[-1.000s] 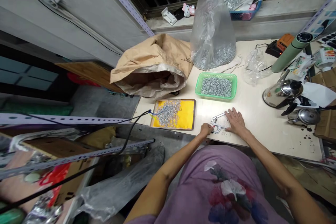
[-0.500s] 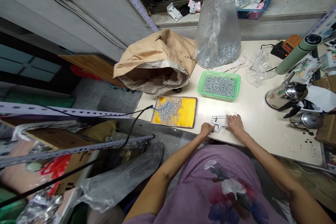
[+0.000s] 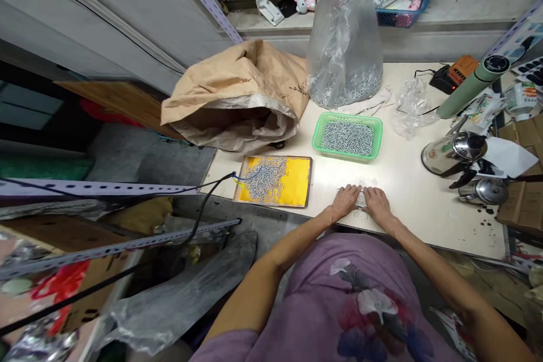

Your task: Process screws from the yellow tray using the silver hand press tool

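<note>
My left hand [image 3: 344,202] and my right hand [image 3: 376,205] lie side by side at the front edge of the pale table [image 3: 407,181]. Both have their fingers stretched flat over a small metal hand tool [image 3: 361,198], which they almost hide. Tiny loose metal bits lie on the table round the hands. Just beyond them stands a green basket [image 3: 315,141] filled with small metal pins. To the left sits a yellow tray [image 3: 299,181] with a heap of the same pins on its left half.
A tall clear bag of metal parts [image 3: 343,39] and a slumped brown paper sack [image 3: 237,96] stand at the back. A steel kettle [image 3: 453,153], a green flask [image 3: 466,87] and an orange device [image 3: 452,73] crowd the right. Perforated metal bars [image 3: 106,188] and a black cable run at left.
My left hand has let go of the tool's handle and now lies flat on it. My right hand has slid in beside it, so the tool is nearly covered.
</note>
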A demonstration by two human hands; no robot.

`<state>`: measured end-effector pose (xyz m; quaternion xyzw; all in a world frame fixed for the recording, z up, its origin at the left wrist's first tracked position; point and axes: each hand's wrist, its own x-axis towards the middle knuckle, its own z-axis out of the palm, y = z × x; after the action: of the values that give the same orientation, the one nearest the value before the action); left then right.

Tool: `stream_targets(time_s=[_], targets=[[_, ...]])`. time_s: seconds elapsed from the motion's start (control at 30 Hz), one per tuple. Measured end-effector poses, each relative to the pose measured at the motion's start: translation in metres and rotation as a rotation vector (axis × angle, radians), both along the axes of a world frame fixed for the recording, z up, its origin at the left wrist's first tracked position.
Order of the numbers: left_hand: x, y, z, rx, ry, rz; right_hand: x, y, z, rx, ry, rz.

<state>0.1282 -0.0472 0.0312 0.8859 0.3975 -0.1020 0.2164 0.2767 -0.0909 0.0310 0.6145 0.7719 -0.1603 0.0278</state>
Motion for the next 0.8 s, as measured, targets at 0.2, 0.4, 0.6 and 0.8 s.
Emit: stream_targets(time_s=[0.2,0.4,0.6,0.8], targets=[[0.007,0.001,0.005,-0.066,0.037,0.011,-0.003,0.004,0.01,-0.075,-0.019,-0.005],[0.014,0.003,0.004,-0.098,0.053,0.066,0.001,0.012,0.016,-0.12,-0.018,0.056],[0.005,-0.009,-0.006,0.039,-0.009,0.101,0.008,0.015,0.019,-0.049,-0.027,0.072],[-0.024,-0.036,-0.026,0.077,-0.192,-0.075,0.019,0.017,0.014,0.033,-0.018,0.128]])
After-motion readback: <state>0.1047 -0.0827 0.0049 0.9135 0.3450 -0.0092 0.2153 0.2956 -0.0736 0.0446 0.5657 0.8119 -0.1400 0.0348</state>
